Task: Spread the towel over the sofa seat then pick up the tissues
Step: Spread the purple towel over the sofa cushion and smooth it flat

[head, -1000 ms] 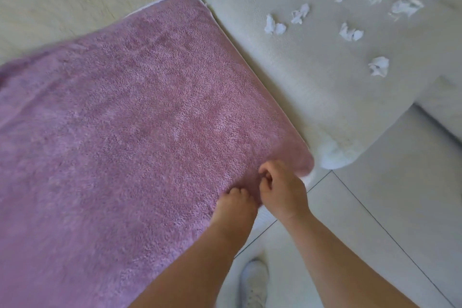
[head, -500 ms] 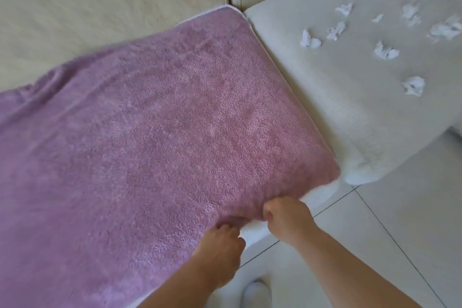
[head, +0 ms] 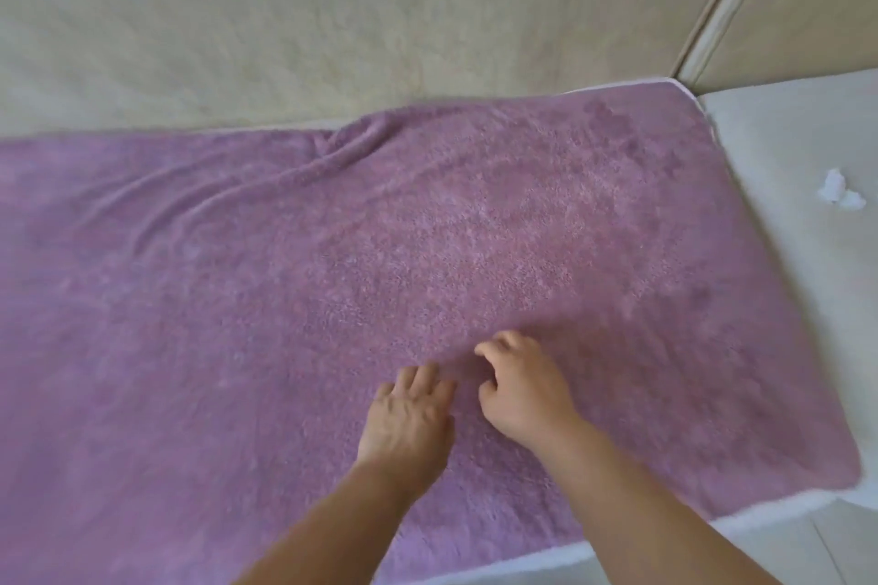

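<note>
Under both hands: purple plush towel (head: 237,299), spread out. Flat on it, fingers straight: left hand (head: 408,418). Just beside, right hand (head: 522,390) curled against the pile — pinching or not, cannot tell. Well right of both: crumpled white tissue (head: 838,195).

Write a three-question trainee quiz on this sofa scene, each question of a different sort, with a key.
1. True or false: the towel lies bunched in a heap on the floor.
2. Where is the one visible tissue?
A. On top of the towel
B. On the white cushion to the right of the towel
C. On the floor tiles
3. Fill the gap: the left hand rests, fingers straight, on the ____.

Key: 1 false, it is spread over the seat; 2 B; 3 towel.
</note>
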`<state>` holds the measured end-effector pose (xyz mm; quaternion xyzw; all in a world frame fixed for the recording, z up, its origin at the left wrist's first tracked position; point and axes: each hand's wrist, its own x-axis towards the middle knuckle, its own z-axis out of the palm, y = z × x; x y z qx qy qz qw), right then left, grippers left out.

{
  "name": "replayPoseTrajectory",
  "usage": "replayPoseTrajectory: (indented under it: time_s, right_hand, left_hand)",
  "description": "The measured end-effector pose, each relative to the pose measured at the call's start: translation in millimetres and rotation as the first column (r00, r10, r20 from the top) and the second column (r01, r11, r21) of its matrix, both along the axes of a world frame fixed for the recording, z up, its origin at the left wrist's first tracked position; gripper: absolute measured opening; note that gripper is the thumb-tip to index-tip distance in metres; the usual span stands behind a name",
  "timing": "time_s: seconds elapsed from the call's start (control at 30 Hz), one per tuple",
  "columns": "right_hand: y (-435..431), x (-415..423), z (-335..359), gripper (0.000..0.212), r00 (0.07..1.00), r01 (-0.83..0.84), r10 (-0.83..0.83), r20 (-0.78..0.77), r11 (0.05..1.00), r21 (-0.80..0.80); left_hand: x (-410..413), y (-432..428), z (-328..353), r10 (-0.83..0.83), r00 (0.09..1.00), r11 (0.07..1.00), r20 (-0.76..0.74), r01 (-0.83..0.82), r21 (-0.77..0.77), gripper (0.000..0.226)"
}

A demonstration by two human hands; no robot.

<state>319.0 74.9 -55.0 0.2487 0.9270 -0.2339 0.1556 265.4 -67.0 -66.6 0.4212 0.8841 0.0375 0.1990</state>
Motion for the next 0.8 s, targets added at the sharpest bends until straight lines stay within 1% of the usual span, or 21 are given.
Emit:
replayPoseTrajectory:
  time_s: [0.07, 0.1, 0.17, 0.23, 0.3, 0.37, 0.4, 0.53, 0.67, 0.7, 0.8]
  right_hand:
    - [-26.5, -24.9, -2.3, 0.053, 0.998, -0.057, 0.057, -0.008, 0.998, 0.02]
    - [-40.5, -39.0, -5.3, 0.057, 0.996, -0.088, 0.089, 0.0, 0.996, 0.032]
    - [-67.8, -65.3, -15.1, 0.061, 0.989, -0.146, 0.144, 0.045, 0.987, 0.063]
    - [-92.3, -86.8, -24.4, 0.065, 0.98, -0.184, 0.176, 0.095, 0.98, 0.081]
    - [-108.2, -106.2, -32.2, 0.07, 0.965, -0.234, 0.22, 0.141, 0.968, 0.092]
    - [-115.1, -125.9, -40.6, 0.074, 0.968, -0.215, 0.189, 0.162, 0.963, 0.161]
    - [-114.9, -139.8, -43.1, 0.074, 0.972, -0.203, 0.175, 0.157, 0.962, 0.182]
    - [-103.0, -194.1, -39.6, 0.067, 0.969, -0.235, 0.222, 0.108, 0.962, 0.136]
    - [-83.4, -247.5, -40.4, 0.064, 0.969, -0.235, 0.226, 0.094, 0.967, 0.102]
    - [-78.8, -261.0, -40.4, 0.064, 0.969, -0.234, 0.225, 0.101, 0.969, 0.083]
    - [-62.8, -300.2, -41.2, 0.066, 0.95, -0.289, 0.273, 0.154, 0.953, 0.093]
  left_hand:
    - [-31.3, -19.7, 3.5, 0.025, 1.0, 0.992, 0.008, -0.024, -0.122, 0.051]
    - [-47.9, -32.4, 4.8, 0.041, 0.999, 0.982, 0.01, -0.038, -0.187, 0.058]
    - [-78.4, -59.7, -0.1, 0.085, 0.996, 0.967, 0.0, -0.083, -0.241, 0.063]
    - [-101.2, -81.6, -8.0, 0.096, 0.995, 0.959, 0.019, -0.087, -0.27, 0.063]
    - [-119.0, -91.3, -13.5, 0.037, 0.999, 0.962, 0.023, -0.029, -0.273, 0.063]
    - [-137.6, -91.1, -17.5, 0.023, 1.0, 0.967, 0.013, -0.019, -0.254, 0.062]
    - [-150.4, -89.1, -20.8, 0.042, 0.999, 0.97, 0.006, -0.039, -0.24, 0.061]
    - [-198.3, -76.1, -27.0, 0.149, 0.989, 0.966, -0.005, -0.146, -0.212, 0.06]
    - [-248.2, -63.1, -25.5, 0.175, 0.985, 0.962, -0.009, -0.173, -0.209, 0.062]
    - [-260.8, -60.7, -25.9, 0.181, 0.983, 0.961, -0.013, -0.18, -0.212, 0.062]
    - [-301.9, -51.3, -25.4, 0.215, 0.975, 0.951, -0.05, -0.221, -0.217, 0.06]
